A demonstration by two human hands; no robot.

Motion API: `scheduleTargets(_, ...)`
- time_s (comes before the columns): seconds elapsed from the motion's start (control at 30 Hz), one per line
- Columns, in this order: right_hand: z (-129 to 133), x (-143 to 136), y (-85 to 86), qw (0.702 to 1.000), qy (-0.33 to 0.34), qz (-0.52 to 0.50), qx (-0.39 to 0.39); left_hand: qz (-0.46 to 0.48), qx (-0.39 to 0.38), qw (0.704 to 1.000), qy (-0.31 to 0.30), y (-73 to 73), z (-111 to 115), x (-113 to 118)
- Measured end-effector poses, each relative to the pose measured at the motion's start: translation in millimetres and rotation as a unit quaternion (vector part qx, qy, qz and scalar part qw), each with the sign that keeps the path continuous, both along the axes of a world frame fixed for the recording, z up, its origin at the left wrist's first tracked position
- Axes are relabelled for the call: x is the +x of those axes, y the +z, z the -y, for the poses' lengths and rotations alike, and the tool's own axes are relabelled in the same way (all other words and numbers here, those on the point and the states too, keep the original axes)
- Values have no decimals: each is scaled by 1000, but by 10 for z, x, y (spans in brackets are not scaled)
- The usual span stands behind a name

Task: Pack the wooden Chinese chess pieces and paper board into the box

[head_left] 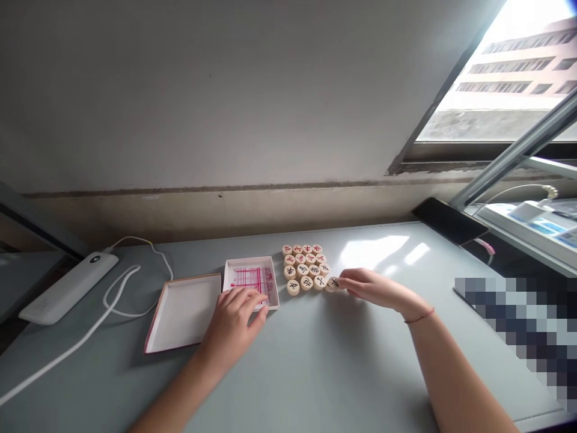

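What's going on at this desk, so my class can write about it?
A person's right hand has its fingers on a black-marked piece at the near right corner of a block of round pieces. The block's two far rows carry red characters, the two near rows black ones. The left hand is over the near side of a white box; whether it touches is unclear. A shallow tray lies left of the box.

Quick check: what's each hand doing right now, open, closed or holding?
Left hand: open, fingers loosely bent over the white box, no object visible in its grip.
Right hand: closed, fingertips holding a round game piece.
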State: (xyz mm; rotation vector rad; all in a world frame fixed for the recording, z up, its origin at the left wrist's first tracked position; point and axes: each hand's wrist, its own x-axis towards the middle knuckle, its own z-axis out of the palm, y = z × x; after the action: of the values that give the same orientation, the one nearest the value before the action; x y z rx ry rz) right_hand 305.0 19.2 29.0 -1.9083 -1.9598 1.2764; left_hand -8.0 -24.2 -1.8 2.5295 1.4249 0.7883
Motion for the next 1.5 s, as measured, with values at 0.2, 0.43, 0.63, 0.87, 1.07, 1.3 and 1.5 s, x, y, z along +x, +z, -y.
scheduleTargets(0.2, 24, -56, -27, 999, 14, 43, -6, -17, -20, 1000, 0, -13, 27, 3)
scheduleTargets(0.43, 37, -120, -76, 990, 56, 123, 42, -62, -10, 998, -4, -55, 11, -32)
scheduleTargets(0.63, 41, -112, -51, 989, 59, 126, 50, -63, -17, 997, -27, -25, 36, 29)
scheduleTargets(0.87, 159, -466, 186, 973, 83, 12, 216, -45, 10, 998, 46, 183, -78, -233)
scheduleTargets(1.07, 100, -1356, 98, 883, 222, 133, 391, -80, -159, 973, 149, 327, -185, -582)
scheduleTargets(1.3, -189, -1829, -190, 848, 255, 275, 373, -129, -152, 969, 144, 123, -187, -483)
scheduleTargets(1.5, -232, -1899, -224, 853, 245, 297, 353, -120, -141, 965, 185, 75, -227, -466)
